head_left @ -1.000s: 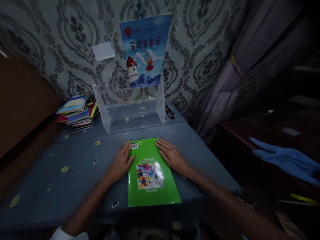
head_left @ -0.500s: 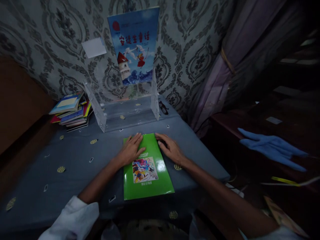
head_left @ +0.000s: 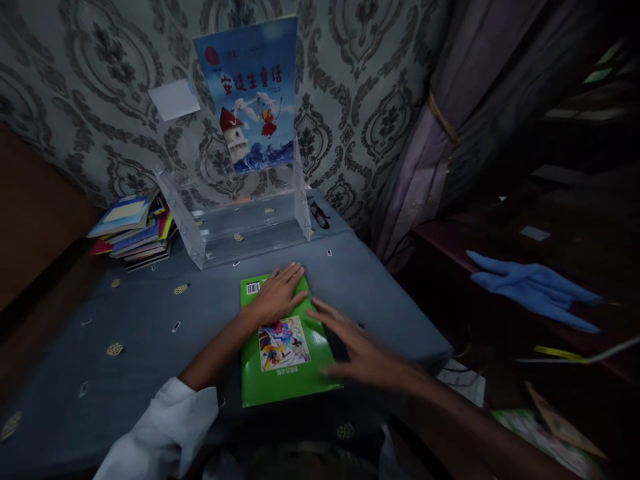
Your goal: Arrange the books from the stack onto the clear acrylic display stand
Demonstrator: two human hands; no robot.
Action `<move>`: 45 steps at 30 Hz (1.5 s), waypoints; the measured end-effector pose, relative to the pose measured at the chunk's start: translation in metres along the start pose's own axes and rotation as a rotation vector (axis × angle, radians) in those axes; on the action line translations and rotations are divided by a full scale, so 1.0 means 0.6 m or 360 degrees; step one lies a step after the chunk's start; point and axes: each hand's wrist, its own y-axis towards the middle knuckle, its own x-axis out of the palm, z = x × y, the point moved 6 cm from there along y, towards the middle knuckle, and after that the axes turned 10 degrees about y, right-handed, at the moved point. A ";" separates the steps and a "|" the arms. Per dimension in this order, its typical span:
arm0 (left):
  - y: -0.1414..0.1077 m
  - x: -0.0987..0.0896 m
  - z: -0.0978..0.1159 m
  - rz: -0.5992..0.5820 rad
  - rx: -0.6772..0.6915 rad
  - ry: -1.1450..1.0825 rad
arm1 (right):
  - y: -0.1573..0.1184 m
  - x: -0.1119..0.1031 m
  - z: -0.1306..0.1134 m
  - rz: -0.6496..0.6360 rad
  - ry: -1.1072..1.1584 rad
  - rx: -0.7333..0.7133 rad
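Note:
A green book [head_left: 295, 383] with a colourful picture and a barcode at its upper left lies on the cloth-covered table. My left hand [head_left: 278, 293] rests flat across the book's upper part, fingers extended. At the book's right edge is my right hand [head_left: 350, 340], slightly blurred, thumb spread away from the fingers and nothing held. The fingertips of that hand overlap the cover's edge; whether they touch it I cannot tell.
Behind the book stands a clear acrylic rack [head_left: 250, 230], with a blue picture book [head_left: 260, 100] upright above it. Stacked books [head_left: 135, 230] sit at the left, dark glasses [head_left: 320, 215] right of the rack. Blue gloves [head_left: 535, 287] lie on a dark red surface [head_left: 445, 237].
My left hand has slid right over the book's top, uncovering the barcode. My right hand has moved down along the right edge and spread its thumb. The view has shifted slightly.

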 end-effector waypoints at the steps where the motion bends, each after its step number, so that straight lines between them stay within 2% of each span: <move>1: 0.000 0.000 0.000 0.0005 0.0001 0.0007 | -0.021 0.007 -0.005 -0.0085 -0.0018 0.0024; 3: 0.001 0.000 0.001 0.0013 0.0005 0.0014 | -0.050 0.014 -0.011 -0.0166 -0.0033 0.0061; 6: 0.003 0.001 0.000 0.0027 0.0015 0.0009 | -0.063 0.015 -0.010 -0.0175 -0.0008 0.0109; 9: 0.010 0.004 -0.014 0.0040 0.0002 0.0015 | -0.052 0.013 -0.005 -0.0159 0.0044 0.0099; 14: 0.031 0.008 -0.059 0.0068 -0.0054 0.0003 | -0.017 0.006 0.011 -0.0038 0.0073 0.0113; 17: 0.041 0.011 -0.080 0.0083 -0.0064 -0.0011 | 0.001 0.005 0.019 -0.0036 0.0075 0.0121; 24: 0.046 0.010 -0.083 0.0033 -0.0037 0.0032 | 0.005 -0.002 0.011 -0.0039 0.0093 0.0143; 29: 0.031 0.003 -0.048 0.0037 0.0057 0.0020 | 0.004 -0.001 0.016 -0.0025 0.0028 0.0182; 40: -0.070 -0.023 0.094 -0.0120 0.0404 -0.0094 | 0.013 0.010 0.043 0.0306 -0.0074 -0.0026; 45: -0.103 -0.030 0.123 -0.0115 0.0488 -0.0111 | 0.011 0.011 0.051 0.0249 -0.0093 -0.0110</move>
